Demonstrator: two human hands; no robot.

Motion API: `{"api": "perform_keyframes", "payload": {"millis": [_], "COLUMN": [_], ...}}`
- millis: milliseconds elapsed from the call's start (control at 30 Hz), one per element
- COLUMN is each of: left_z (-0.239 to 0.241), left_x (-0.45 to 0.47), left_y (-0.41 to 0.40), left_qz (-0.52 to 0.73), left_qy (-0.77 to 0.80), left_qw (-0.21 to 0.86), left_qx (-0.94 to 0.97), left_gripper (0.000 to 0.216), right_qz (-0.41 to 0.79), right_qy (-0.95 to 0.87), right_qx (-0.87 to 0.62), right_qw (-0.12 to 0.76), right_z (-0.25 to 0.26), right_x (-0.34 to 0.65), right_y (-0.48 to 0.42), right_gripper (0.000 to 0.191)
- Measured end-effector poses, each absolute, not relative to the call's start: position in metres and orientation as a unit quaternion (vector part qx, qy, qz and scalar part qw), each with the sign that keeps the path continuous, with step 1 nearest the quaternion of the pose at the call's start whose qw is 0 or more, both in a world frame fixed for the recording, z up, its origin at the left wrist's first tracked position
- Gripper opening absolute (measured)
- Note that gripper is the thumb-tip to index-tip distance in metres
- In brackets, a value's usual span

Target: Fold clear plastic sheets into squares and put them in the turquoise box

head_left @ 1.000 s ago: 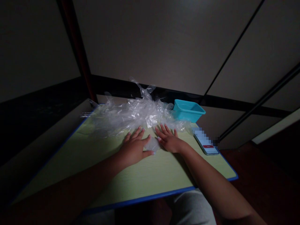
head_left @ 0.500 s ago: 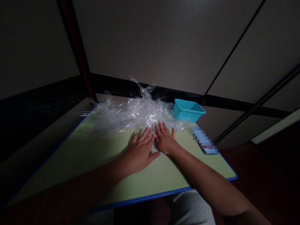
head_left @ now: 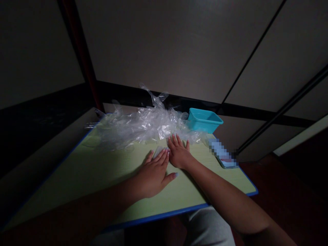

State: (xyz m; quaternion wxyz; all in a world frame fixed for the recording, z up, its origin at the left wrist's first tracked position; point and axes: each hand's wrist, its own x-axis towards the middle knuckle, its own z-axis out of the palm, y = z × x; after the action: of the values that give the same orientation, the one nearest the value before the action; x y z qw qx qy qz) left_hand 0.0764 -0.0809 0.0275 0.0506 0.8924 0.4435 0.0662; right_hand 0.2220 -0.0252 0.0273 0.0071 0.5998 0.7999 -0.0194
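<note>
**A:** Hands, head view: the left hand [head_left: 153,172] lies flat on the green table [head_left: 84,171] with its fingers stretched out and its thumb off to the side, gripping nothing. The right hand [head_left: 179,153] sits at its 1 o'clock, also flat and unclenched, and the two touch near the fingertips.

**B:** and the plastic piece?

**A:** The small clear plastic piece [head_left: 158,150] is pinned under the left fingertips, with a corner poking out at 12 o'clock. It's too dim to tell if it's folded.

**B:** anything else?

**A:** A crinkly plastic heap [head_left: 138,128] lies at 12 o'clock from the hands, with the right fingertips at its edge. A teal tub [head_left: 204,120] is at 1 o'clock, and a phone [head_left: 223,155] is at 3 o'clock from the right hand.
</note>
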Motion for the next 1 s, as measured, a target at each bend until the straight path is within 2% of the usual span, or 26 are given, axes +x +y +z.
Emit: {"api": "perform_keyframes", "payload": {"millis": [833, 1000], "left_z": [0.0306, 0.0254], "left_x": [0.0766, 0.0777], "left_y": [-0.087, -0.0882], "left_qz": [0.037, 0.044], "left_qy": [0.505, 0.545], "left_qw": [0.052, 0.015], "left_qx": [0.86, 0.837], "left_gripper": [0.076, 0.082], "right_qz": [-0.028, -0.029], "right_qy": [0.804, 0.804], "right_qx": [0.595, 0.594], "right_qw": [0.006, -0.008], "right_z": [0.0264, 0.0252], "right_x": [0.2231, 0.2237], "right_y": [-0.0236, -0.024], "right_gripper": [0.057, 0.057]}}
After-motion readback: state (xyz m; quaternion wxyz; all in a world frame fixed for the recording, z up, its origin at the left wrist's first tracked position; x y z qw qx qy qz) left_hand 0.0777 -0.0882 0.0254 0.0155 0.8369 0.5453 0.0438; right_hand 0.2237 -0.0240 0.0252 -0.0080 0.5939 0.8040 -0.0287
